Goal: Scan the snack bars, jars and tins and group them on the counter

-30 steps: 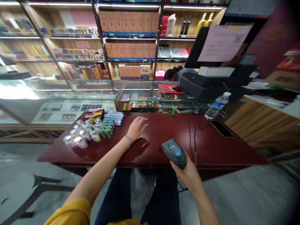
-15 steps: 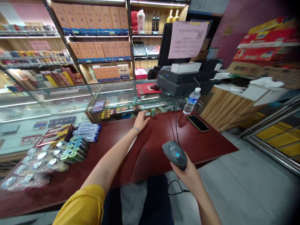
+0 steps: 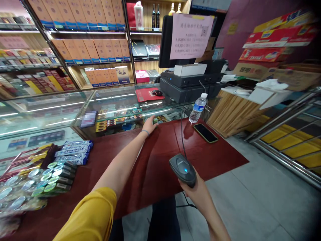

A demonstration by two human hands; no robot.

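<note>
My right hand [image 3: 194,187] is wrapped around the handle of a dark grey barcode scanner [image 3: 182,169] with a blue light on top. Its cable runs up across the dark red table [image 3: 165,150]. At the table's far edge, my left hand [image 3: 149,126] closes around a small green container [image 3: 155,121], mostly hidden by the fingers. On the left lie several small green-lidded containers [image 3: 54,180], clear plastic tubs with silvery lids [image 3: 18,202], blue-and-white sachets [image 3: 74,152] and brown-and-yellow packs [image 3: 35,157].
A water bottle [image 3: 198,108] and a phone [image 3: 205,133] are at the table's back right. Behind stand a glass display counter [image 3: 112,95], a monitor [image 3: 166,43] with a pink notice, and a black mouse [image 3: 156,92]. A metal rail [image 3: 283,157] is on the right.
My left hand has gone from reaching with open fingers beside the small green container to closing on it. The view has shifted; the scanner stays in my right hand.
</note>
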